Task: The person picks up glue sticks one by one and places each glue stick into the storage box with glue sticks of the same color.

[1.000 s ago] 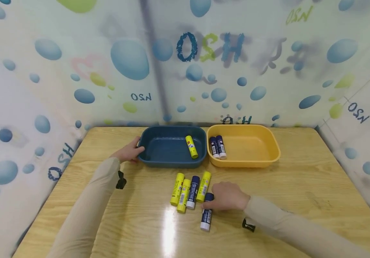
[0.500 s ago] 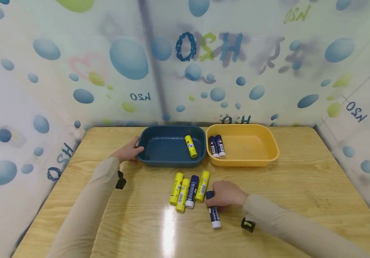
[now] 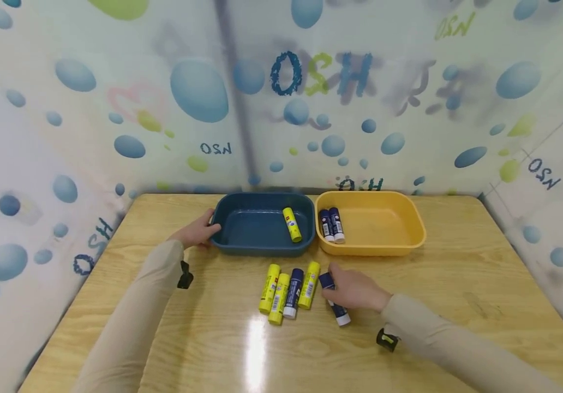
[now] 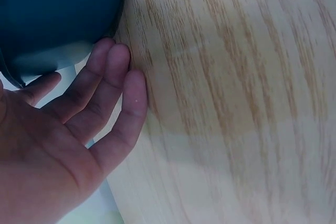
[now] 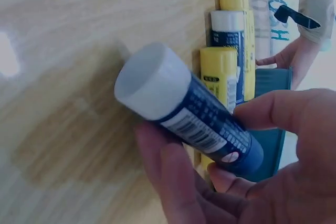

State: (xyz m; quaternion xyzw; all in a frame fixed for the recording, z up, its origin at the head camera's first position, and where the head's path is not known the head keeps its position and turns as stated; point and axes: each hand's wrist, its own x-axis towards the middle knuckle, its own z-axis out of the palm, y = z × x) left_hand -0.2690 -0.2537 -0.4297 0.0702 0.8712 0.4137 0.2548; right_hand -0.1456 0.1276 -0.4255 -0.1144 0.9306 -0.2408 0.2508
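My right hand [image 3: 360, 289] grips a dark blue glue stick [image 3: 339, 312] between thumb and fingers, right of the row on the table. Up close in the right wrist view, the white end of this glue stick [image 5: 205, 124] points away from my palm. At the left end of the dark blue tray [image 3: 264, 251], my left hand [image 3: 195, 230] holds the rim, thumb over it and fingers outside. The left wrist view shows those fingers [image 4: 134, 103] bent against the tray's outer side. One yellow glue stick [image 3: 292, 224] lies inside this tray.
An orange-yellow tray [image 3: 372, 249] adjoins the blue one, with two dark blue glue sticks [image 3: 332, 225] at its left end. In front of the trays, yellow glue sticks [image 3: 269, 289] and a dark blue one [image 3: 293, 293] lie side by side. A patterned wall covering stands behind.
My right hand has moved the dark blue glue stick away from me and slightly right, turning its white end rightward. My left hand stays at the blue tray.
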